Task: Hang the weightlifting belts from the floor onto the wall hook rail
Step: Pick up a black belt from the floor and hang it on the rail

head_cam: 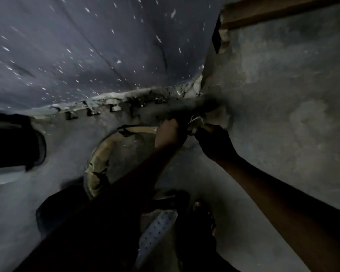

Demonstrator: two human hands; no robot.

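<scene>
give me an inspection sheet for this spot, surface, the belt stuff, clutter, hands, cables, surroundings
Surface: grey concrete wall, stained and chipped.
Job's things: tan belt hanging in a loop below the hook rail; buckle end raised to the rail.
Clutter: perforated pale belt low down, dim.
Hands: left hand and right hand both gripping the belt at its buckle end.
Cables: nothing seen.
Surroundings: dark speckled ceiling; wooden beam top right.

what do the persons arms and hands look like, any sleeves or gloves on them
Both forearms are bare as far as the dim head view shows: no sleeves reach the wrists. The left hand and right hand wear no gloves. I can make out no watch, ring or band, though the light is too low to rule out small items.
</scene>
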